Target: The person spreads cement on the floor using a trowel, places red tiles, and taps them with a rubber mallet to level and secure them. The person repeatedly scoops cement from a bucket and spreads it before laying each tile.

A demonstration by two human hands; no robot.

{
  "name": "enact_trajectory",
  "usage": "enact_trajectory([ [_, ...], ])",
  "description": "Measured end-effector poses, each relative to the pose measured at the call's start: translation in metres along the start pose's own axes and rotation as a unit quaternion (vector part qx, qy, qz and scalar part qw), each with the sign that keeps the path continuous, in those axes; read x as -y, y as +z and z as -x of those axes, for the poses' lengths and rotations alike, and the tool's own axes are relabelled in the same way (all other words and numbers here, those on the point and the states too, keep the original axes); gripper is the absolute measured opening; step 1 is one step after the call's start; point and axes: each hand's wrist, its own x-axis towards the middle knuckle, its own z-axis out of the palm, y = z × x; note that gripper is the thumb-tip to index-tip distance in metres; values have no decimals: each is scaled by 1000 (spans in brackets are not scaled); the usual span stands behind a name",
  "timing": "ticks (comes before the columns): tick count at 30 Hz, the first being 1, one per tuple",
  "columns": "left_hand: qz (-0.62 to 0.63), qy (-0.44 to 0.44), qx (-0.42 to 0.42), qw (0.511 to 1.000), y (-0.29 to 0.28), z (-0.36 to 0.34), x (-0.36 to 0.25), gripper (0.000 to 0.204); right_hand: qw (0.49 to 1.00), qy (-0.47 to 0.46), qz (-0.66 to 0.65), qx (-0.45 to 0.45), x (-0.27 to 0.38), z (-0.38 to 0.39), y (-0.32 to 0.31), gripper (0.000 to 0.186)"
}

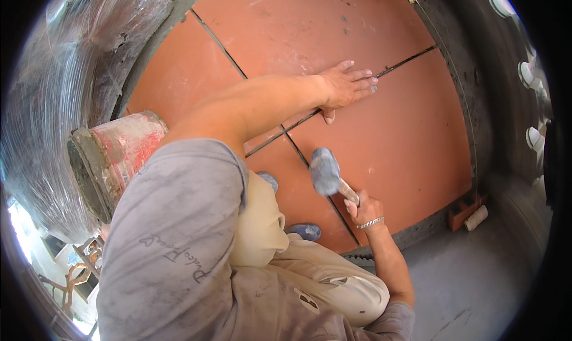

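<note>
My left hand (348, 88) lies flat with fingers spread across a dark joint between two large terracotta tiles, touching the far tile (316, 25) and the near right tile (411, 132). My right hand (366, 209) is wrapped round the short wooden handle of a rubber mallet (325, 169). The mallet's grey head is slightly blurred and shows over the joint at the near tile's left edge. How high the head is above the tile I cannot tell. A bracelet circles my right wrist.
A mortar-crusted bucket (132, 143) leans at the left, beside crumpled clear plastic wrapping (65, 103). A thin string (466, 106) runs along the tiles' right edge. A brick piece (460, 215) sits at the lower right corner. My shoes (305, 231) rest on a tile.
</note>
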Motion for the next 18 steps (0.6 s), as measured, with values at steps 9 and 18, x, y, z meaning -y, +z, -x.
enact_trajectory([
  [9,-7,-2,-9,1000,2,0,1,126,993,85,48,65,9,-4,-1,45],
  [18,21,-3,-32,999,3,-2,-2,127,994,96,32,50,16,0,-14,44],
])
